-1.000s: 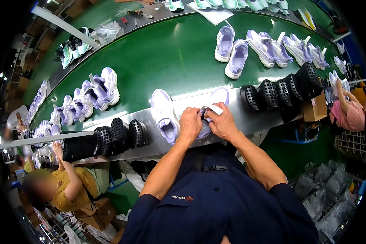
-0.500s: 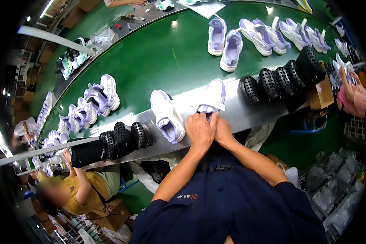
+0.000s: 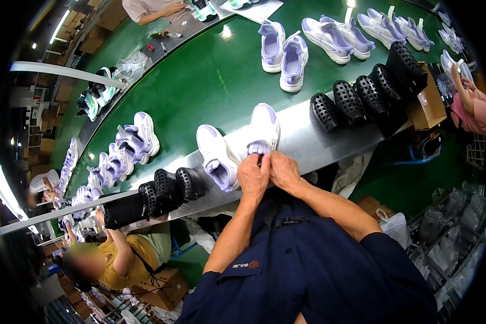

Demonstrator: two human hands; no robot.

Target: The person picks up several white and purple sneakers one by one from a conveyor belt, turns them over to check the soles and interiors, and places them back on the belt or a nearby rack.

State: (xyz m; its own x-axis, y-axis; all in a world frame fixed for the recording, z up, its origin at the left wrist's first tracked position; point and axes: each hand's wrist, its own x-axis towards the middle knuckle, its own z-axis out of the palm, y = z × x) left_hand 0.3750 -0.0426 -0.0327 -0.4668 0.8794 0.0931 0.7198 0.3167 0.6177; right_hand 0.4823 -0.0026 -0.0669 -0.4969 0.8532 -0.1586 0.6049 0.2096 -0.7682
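At the steel ledge along the near edge of the green conveyor belt (image 3: 210, 81), the person's left hand (image 3: 252, 177) and right hand (image 3: 284, 170) meet at the heel of a white and lilac sneaker (image 3: 264, 128). Both hands are curled close, fingertips pinched together on something small and dark at the heel opening; what it is cannot be made out. This sneaker lies on the steel ledge (image 3: 308, 135), toe pointing away from the person, and its mate (image 3: 216, 156) lies just beside it to the left, angled outward.

Black perforated shoe lasts (image 3: 362, 92) stand in a row on the ledge to the right, ending beside an open brown cardboard box (image 3: 427, 102). A second row of black lasts (image 3: 167, 189) sits to the left. Down by the person's right side a white plastic bag (image 3: 395, 227) rests on another brown carton, with clear bags stacked farther right.

On the glossy belt are more pale lilac pairs: two shoes (image 3: 283, 54) near the middle, several (image 3: 362, 32) toward the far right, and a cluster (image 3: 129, 146) at the left. A seated worker in a yellow top (image 3: 116, 259) is at the lower left; another person's arm (image 3: 156, 8) reaches in at the top.
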